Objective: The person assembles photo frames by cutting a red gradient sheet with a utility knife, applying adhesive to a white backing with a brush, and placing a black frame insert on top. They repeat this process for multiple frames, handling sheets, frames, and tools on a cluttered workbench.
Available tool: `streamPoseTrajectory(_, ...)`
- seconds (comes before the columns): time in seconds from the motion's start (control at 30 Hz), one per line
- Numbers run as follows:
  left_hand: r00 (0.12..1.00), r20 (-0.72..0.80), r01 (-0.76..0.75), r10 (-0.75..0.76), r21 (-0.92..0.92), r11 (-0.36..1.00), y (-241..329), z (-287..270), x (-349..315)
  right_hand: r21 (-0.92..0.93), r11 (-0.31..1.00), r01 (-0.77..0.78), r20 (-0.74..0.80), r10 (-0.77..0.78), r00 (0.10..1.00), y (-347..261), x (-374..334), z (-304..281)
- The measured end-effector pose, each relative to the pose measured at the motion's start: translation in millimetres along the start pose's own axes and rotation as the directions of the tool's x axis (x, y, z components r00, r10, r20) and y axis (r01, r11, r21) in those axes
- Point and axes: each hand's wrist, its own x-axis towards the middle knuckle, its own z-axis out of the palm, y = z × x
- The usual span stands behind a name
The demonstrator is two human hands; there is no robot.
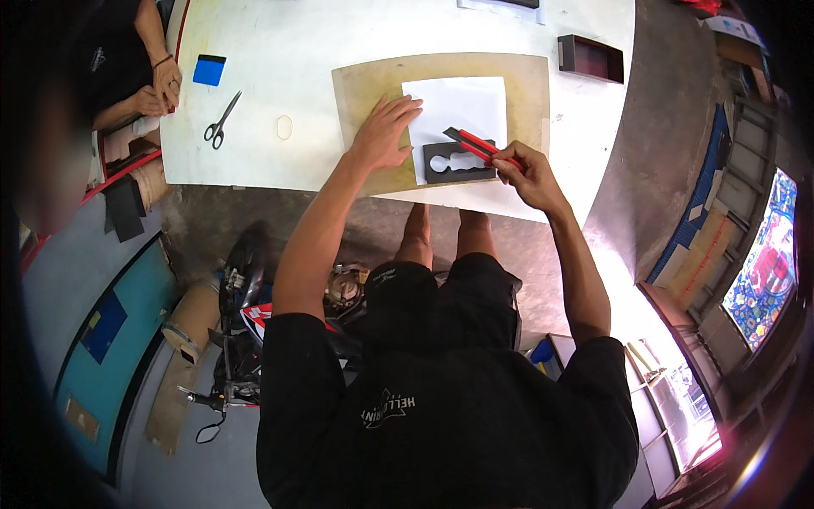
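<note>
My right hand (pixel 523 174) is closed around a red utility knife (pixel 476 144), its dark tip pointing up and left over the paper. Under the knife lies a black foam insert (pixel 435 176) with a rounded cut-out through which white shows. The insert rests on the lower part of a white sheet of paper (pixel 449 100). My left hand (pixel 384 131) lies spread, its fingertips on the paper's left edge and its palm over the tan cutting mat (pixel 365 81). Nothing is held in it.
On the white table (pixel 280 42) lie black scissors (pixel 222 123), a rubber band (pixel 284 127) and a blue scraper card (pixel 209 70). A dark open box (pixel 591 59) sits at the right edge. Another person's hands (pixel 161 92) rest at the left edge. A motorbike (pixel 242 314) stands behind me.
</note>
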Motion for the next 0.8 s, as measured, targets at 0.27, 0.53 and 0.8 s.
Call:
streamPoseTrajectory(0.27,1.0,-0.014,-0.005,0.005,0.017,1.0,-1.9,5.8,-1.1,-0.172,0.985,0.02,0.036,-0.014,0.999,-3.2,30.4,9.2)
streamPoseTrajectory(0.53,1.0,-0.028,0.003,-0.004,-0.013,1.0,-1.2,4.9,-2.9,-0.236,0.971,0.051,0.113,-0.025,0.993,-0.9,36.9,14.1)
streamPoseTrajectory(0.8,1.0,-0.017,0.016,-0.016,0.033,0.999,-1.6,6.9,-3.0,-0.481,0.837,0.262,0.176,-0.201,0.964,-16.5,43.8,24.4)
